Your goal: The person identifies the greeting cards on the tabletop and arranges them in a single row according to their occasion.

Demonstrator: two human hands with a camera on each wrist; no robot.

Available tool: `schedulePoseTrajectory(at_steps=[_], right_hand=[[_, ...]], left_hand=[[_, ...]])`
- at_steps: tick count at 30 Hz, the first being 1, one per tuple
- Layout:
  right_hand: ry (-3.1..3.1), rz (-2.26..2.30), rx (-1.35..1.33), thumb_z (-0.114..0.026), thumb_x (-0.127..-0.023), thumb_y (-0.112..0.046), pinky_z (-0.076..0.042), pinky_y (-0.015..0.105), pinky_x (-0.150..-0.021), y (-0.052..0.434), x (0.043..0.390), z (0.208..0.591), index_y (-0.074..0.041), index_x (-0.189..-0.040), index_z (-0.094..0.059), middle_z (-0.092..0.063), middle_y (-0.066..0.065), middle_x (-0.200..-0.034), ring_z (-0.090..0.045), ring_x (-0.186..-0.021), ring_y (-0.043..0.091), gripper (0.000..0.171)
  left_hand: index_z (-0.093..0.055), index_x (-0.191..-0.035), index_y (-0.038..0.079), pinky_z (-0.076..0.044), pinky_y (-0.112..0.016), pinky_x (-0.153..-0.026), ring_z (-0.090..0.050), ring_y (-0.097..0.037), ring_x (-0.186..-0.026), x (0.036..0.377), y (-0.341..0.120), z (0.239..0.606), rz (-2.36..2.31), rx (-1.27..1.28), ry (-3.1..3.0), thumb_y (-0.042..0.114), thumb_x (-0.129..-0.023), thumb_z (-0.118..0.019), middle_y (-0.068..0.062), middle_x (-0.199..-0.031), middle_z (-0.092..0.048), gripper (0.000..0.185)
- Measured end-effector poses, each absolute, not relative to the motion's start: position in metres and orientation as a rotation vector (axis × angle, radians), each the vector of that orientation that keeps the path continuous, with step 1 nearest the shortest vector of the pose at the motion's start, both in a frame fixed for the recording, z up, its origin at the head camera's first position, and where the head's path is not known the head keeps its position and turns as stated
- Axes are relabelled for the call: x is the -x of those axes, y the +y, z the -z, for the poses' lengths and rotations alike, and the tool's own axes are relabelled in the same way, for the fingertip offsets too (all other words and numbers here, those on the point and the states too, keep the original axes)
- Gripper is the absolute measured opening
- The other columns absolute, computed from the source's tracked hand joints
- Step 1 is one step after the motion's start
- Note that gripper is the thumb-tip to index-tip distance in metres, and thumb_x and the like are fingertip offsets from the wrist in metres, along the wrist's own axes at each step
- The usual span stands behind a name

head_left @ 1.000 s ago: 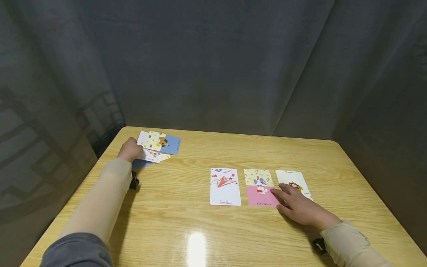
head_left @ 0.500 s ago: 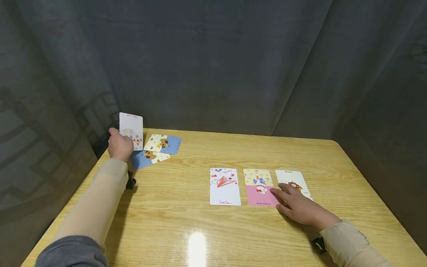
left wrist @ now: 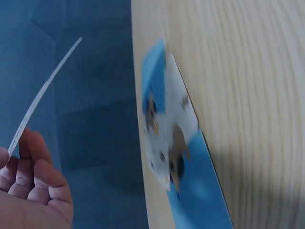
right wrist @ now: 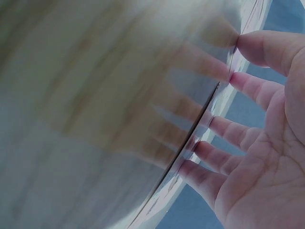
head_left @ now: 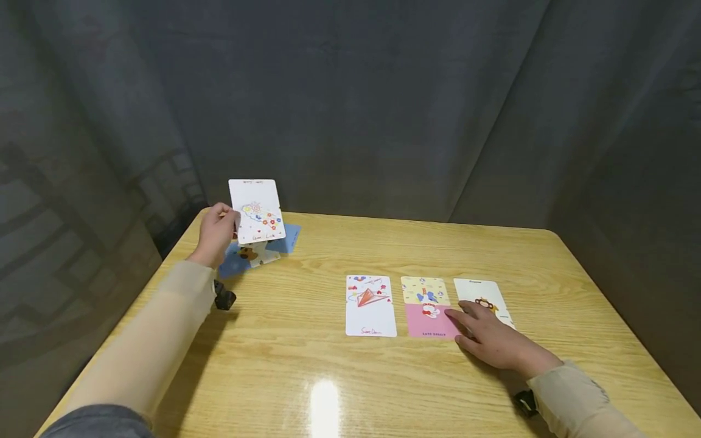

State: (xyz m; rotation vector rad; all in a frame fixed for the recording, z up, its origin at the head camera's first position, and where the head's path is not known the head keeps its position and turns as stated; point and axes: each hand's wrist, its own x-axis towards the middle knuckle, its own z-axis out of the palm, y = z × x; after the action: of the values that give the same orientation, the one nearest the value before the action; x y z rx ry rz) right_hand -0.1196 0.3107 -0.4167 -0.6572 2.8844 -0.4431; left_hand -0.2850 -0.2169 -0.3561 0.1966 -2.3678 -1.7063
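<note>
Raised over the far left of the table, a white card [head_left: 256, 213] printed with flowers is pinched along its left edge by my left hand [head_left: 215, 234]. In the left wrist view this card [left wrist: 43, 98] shows nearly edge-on between thumb and fingers. Beneath it two blue-and-cream dog cards [head_left: 234, 261] overlap on the table. My right hand [head_left: 490, 334] lies with spread fingers, fingertips resting on the pink-and-yellow rabbit card [head_left: 429, 325] and the white monkey card [head_left: 482, 293], partly covering both. Left of these lies a white card with a red paper plane [head_left: 370, 307].
The wooden table [head_left: 306, 365] is light and glossy, with a bright reflection near the front. A dark grey curtain [head_left: 350, 109] hangs behind the table's far edge and along both sides.
My left hand has lifted the white flower card off the dog cards, swung it upright, then moved it right with its face toward the head camera. My right hand has stayed put.
</note>
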Motion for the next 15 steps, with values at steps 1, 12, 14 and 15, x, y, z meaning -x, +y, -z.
schedulePoseTrajectory(at_steps=[1,12,14,15], right_hand=[[2.882,0.443,0.656,-0.068,-0.100,-0.027,-0.037,0.072,-0.101,0.310,0.119,0.417,-0.001,-0.144,-0.056,-0.043,0.036,-0.146,-0.037,-0.135,0.062,0.053],[2.881,0.407,0.664,-0.068,-0.100,-0.027,-0.039,0.069,-0.101,0.310,0.118,0.415,-0.001,-0.145,-0.056,-0.043,0.035,-0.146,-0.041,-0.134,0.058,0.054],[2.884,0.410,0.664,-0.069,-0.100,-0.026,-0.039,0.070,-0.101,0.310,0.117,0.414,-0.001,-0.145,-0.056,-0.044,0.035,-0.146,-0.041,-0.134,0.058,0.053],[2.884,0.413,0.663,-0.069,-0.100,-0.026,-0.039,0.070,-0.101,0.310,0.117,0.414,-0.001,-0.145,-0.056,-0.044,0.035,-0.146,-0.040,-0.134,0.058,0.053]], left_hand=[[-0.047,-0.100,0.002,-0.048,-0.028,-0.068,-0.052,-0.014,-0.074,0.284,-0.214,0.355,1.744,-0.178,-2.374,0.014,-0.107,-0.043,-0.013,-0.099,-0.051,0.015],[-0.051,-0.106,0.000,-0.049,-0.038,-0.080,-0.051,-0.017,-0.087,0.260,-0.192,0.356,1.996,0.104,-2.574,0.017,-0.112,-0.046,-0.007,-0.104,-0.052,0.019],[-0.052,-0.105,-0.001,-0.047,-0.040,-0.081,-0.050,-0.019,-0.087,0.255,-0.187,0.358,2.024,0.153,-2.607,0.016,-0.112,-0.047,-0.007,-0.101,-0.052,0.019],[-0.053,-0.105,-0.001,-0.047,-0.040,-0.081,-0.050,-0.019,-0.087,0.253,-0.185,0.360,2.029,0.167,-2.625,0.015,-0.111,-0.048,-0.008,-0.100,-0.053,0.019]])
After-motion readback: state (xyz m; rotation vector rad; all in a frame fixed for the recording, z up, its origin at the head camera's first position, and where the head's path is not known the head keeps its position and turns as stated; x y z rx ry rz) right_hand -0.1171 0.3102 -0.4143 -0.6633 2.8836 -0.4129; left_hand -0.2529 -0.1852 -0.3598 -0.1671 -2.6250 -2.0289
